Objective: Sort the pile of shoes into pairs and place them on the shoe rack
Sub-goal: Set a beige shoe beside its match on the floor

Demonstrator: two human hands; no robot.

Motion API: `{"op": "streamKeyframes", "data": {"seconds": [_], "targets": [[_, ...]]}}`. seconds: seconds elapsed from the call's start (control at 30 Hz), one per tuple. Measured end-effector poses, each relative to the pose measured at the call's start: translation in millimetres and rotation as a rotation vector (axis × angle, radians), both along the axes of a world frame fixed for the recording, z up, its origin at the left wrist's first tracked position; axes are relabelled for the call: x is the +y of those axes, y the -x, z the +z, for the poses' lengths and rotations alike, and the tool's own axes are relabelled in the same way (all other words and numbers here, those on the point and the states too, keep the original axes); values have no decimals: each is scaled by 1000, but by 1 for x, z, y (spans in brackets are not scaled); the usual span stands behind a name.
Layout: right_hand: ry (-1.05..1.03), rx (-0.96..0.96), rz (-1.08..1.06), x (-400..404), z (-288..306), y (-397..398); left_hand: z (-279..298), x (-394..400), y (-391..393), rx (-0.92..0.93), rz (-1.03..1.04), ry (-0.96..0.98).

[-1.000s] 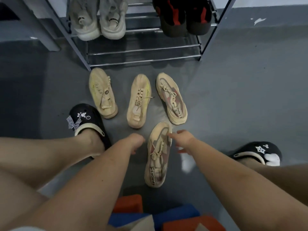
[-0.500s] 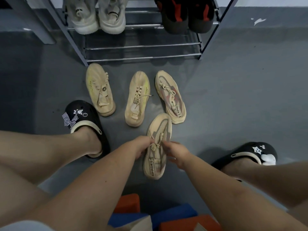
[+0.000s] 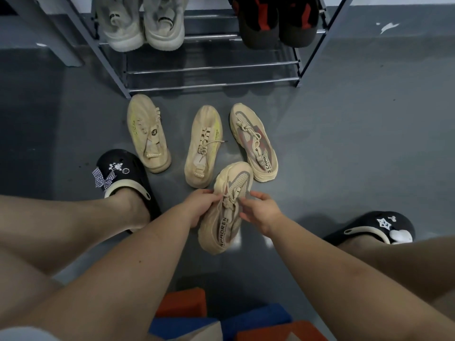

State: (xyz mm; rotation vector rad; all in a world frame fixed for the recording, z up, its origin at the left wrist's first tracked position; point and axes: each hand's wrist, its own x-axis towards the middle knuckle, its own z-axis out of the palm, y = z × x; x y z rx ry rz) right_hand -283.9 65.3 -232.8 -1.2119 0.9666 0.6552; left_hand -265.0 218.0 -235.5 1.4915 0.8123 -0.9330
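As both hands [image 3: 231, 207] pinch laces, beige sneaker [image 3: 225, 217] (tilted).

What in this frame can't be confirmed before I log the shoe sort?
- Head view: white pair and black-red pair on the shoe rack are cut off by the top edge.
- Left hand and right hand cover the sides of the mesh sneaker; its laces' state is unclear.
- Its side lettering is partly hidden.
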Motion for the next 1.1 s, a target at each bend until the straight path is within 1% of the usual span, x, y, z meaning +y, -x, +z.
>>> {"op": "streamKeyframes", "data": {"seconds": [0.1, 0.2, 0.3, 0.47, 0.57, 0.7, 0.77, 0.87, 1.0, 1.1], "targets": [[-30, 12, 12, -2, 3, 1, 8, -5, 2, 10, -17, 9], [-17, 23, -44, -6, 2, 5, 8, -5, 3, 25, -15, -10], [-1, 42, -60, -5, 4, 7, 12, -5, 3, 40, 13, 20], [-2, 134, 159, 3, 15, 13, 17, -7, 5, 27, 115, 96], [-31, 69, 168, 6, 20, 11, 21, 0, 4, 27, 191, 194], [-68, -42, 83, 10, 25, -8, 25, 9, -6, -17, 284, 356], [-72, -88, 77, 10, 29, -23, 29, 8, -12, -23, 286, 438], [-6, -149, 64, 6, 34, -46, 31, 4, -15, -36, 229, 565], [72, -211, 89, -7, 34, -66, 29, -9, -23, -80, 213, 582], [151, -227, 75, -19, 22, -78, 23, -18, -33, -83, 294, 591]]}}
